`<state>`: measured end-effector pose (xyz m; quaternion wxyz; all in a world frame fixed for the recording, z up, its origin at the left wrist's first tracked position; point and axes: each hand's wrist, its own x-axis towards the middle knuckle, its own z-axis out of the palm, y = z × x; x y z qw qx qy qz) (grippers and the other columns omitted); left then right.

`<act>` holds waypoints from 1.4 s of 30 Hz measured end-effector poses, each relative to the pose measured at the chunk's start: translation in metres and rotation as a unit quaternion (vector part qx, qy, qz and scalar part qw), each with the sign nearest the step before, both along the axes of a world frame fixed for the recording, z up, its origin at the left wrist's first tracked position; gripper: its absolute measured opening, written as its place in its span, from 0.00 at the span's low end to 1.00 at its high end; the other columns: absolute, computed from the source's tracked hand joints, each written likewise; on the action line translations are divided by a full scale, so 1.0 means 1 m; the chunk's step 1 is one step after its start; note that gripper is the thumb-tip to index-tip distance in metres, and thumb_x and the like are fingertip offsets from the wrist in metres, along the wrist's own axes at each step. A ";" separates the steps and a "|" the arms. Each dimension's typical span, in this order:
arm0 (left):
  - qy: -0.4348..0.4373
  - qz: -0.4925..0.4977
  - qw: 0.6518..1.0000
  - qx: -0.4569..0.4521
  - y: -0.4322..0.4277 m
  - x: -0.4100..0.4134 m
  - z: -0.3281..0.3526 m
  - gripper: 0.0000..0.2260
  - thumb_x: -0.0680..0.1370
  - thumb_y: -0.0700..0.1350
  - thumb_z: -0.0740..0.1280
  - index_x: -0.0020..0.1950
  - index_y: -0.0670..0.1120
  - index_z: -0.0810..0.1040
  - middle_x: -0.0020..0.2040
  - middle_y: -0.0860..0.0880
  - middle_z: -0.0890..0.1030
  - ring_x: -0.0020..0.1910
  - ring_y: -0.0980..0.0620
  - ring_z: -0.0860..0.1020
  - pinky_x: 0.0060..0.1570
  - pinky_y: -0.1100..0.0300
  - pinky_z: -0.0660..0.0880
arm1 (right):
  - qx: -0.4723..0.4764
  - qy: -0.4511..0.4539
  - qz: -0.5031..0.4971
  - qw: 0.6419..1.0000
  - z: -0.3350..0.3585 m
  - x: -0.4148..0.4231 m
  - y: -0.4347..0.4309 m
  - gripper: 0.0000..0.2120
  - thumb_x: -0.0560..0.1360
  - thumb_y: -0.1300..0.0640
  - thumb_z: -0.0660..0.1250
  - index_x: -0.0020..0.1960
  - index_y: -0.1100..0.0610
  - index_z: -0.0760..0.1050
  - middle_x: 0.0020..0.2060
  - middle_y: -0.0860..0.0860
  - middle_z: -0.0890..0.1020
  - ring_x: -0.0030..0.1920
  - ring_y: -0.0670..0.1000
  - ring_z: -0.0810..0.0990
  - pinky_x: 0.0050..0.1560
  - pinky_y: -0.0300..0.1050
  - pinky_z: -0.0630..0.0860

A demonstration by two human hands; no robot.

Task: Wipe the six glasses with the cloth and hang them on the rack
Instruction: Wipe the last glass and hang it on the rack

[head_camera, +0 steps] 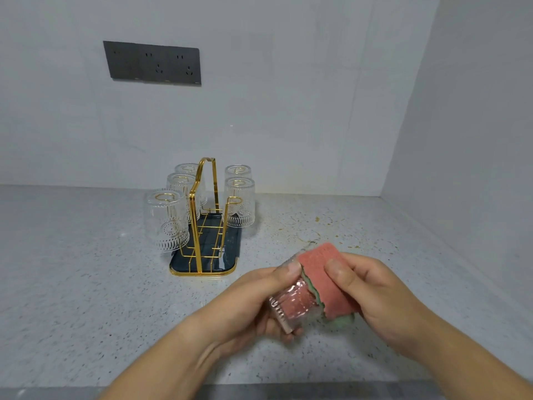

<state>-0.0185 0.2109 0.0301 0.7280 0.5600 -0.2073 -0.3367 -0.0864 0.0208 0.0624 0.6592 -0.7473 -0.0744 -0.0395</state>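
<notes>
My left hand grips a clear embossed glass held above the counter, tilted on its side. My right hand pinches a pink cloth with a green underside, which is folded over the glass's rim and partly inside it. On the counter stands a gold wire rack on a dark tray. Several glasses hang upside down on its prongs: three on the left, the nearest, and two on the right, the nearer. The near right prong is bare.
The speckled grey counter runs to a white back wall and a side wall on the right. A dark socket panel is on the back wall. Brownish stains mark the counter right of the rack.
</notes>
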 end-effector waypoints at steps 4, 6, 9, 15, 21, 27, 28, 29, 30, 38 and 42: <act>-0.319 0.134 0.925 0.157 -0.004 -0.004 -0.003 0.27 0.67 0.64 0.78 0.63 0.58 0.81 0.54 0.55 0.85 0.52 0.57 0.84 0.54 0.57 0.80 | -0.008 -0.006 -0.051 0.999 -0.009 0.001 0.001 0.18 0.77 0.46 0.62 0.48 0.56 0.86 0.42 0.61 0.87 0.43 0.58 0.87 0.48 0.50 0.83; -0.504 0.176 0.801 0.272 -0.008 -0.006 -0.002 0.36 0.66 0.70 0.74 0.72 0.64 0.71 0.55 0.61 0.77 0.54 0.61 0.78 0.58 0.60 0.76 | 0.030 0.013 -0.083 0.996 -0.012 0.005 0.003 0.20 0.78 0.45 0.63 0.50 0.60 0.86 0.45 0.66 0.87 0.48 0.68 0.86 0.56 0.63 0.82; -0.486 0.195 0.819 0.235 -0.013 -0.011 0.004 0.40 0.63 0.69 0.78 0.73 0.66 0.69 0.55 0.62 0.75 0.56 0.65 0.76 0.58 0.67 0.74 | 0.035 -0.003 -0.111 0.993 -0.007 0.006 0.005 0.21 0.78 0.43 0.65 0.50 0.60 0.85 0.45 0.67 0.86 0.49 0.72 0.85 0.57 0.69 0.81; 0.034 0.055 0.997 0.051 -0.013 -0.010 0.019 0.28 0.72 0.69 0.72 0.59 0.47 0.84 0.49 0.44 0.87 0.40 0.48 0.85 0.42 0.51 0.85 | -0.002 -0.081 -0.111 0.991 -0.006 -0.001 0.004 0.18 0.78 0.49 0.62 0.40 0.59 0.84 0.30 0.55 0.84 0.29 0.49 0.81 0.32 0.35 0.76; -0.172 0.143 0.974 0.042 -0.014 -0.014 0.005 0.19 0.73 0.55 0.79 0.54 0.46 0.75 0.43 0.52 0.84 0.37 0.55 0.82 0.40 0.56 0.82 | -0.006 -0.058 -0.108 0.992 -0.011 -0.002 0.005 0.21 0.78 0.45 0.61 0.46 0.60 0.85 0.39 0.64 0.86 0.40 0.64 0.86 0.42 0.51 0.84; -0.521 0.213 0.813 0.152 -0.012 -0.010 -0.009 0.29 0.69 0.58 0.79 0.65 0.62 0.69 0.60 0.63 0.74 0.59 0.61 0.77 0.61 0.66 0.74 | 0.061 -0.015 -0.135 0.989 -0.009 0.004 0.002 0.22 0.78 0.46 0.62 0.48 0.63 0.86 0.43 0.67 0.87 0.48 0.71 0.85 0.56 0.62 0.81; -0.434 0.194 0.870 0.129 -0.014 -0.012 -0.006 0.27 0.69 0.57 0.80 0.63 0.63 0.71 0.59 0.63 0.77 0.57 0.61 0.80 0.59 0.64 0.76 | 0.056 -0.015 -0.141 0.988 -0.008 0.003 0.002 0.22 0.78 0.46 0.62 0.47 0.63 0.86 0.43 0.67 0.87 0.48 0.71 0.85 0.55 0.63 0.81; -0.326 0.164 0.927 0.091 -0.016 -0.014 -0.001 0.24 0.70 0.56 0.79 0.62 0.62 0.73 0.57 0.59 0.81 0.53 0.59 0.82 0.57 0.60 0.80 | 0.046 -0.018 -0.141 0.989 -0.007 0.001 0.001 0.21 0.79 0.47 0.61 0.48 0.62 0.86 0.42 0.65 0.87 0.47 0.69 0.86 0.54 0.61 0.81; -0.217 0.141 0.964 0.058 -0.017 -0.015 0.002 0.22 0.71 0.57 0.78 0.62 0.59 0.75 0.55 0.55 0.84 0.50 0.55 0.84 0.54 0.54 0.83 | 0.037 -0.023 -0.134 0.990 -0.007 -0.001 0.001 0.20 0.80 0.47 0.61 0.48 0.60 0.87 0.42 0.64 0.88 0.46 0.66 0.87 0.53 0.59 0.82; -0.062 0.060 0.995 0.043 -0.011 -0.013 0.008 0.16 0.71 0.50 0.79 0.54 0.46 0.80 0.44 0.49 0.85 0.40 0.51 0.83 0.39 0.59 0.81 | -0.022 -0.037 -0.106 0.993 -0.007 -0.007 -0.001 0.21 0.79 0.42 0.65 0.48 0.58 0.85 0.40 0.64 0.85 0.38 0.59 0.84 0.38 0.41 0.79; -0.457 0.204 0.856 0.130 -0.013 -0.008 -0.015 0.27 0.70 0.48 0.80 0.66 0.55 0.74 0.57 0.59 0.80 0.55 0.61 0.81 0.55 0.66 0.76 | -0.031 -0.029 -0.111 0.993 -0.008 -0.005 0.002 0.20 0.75 0.43 0.63 0.46 0.57 0.86 0.38 0.60 0.87 0.37 0.62 0.85 0.38 0.43 0.81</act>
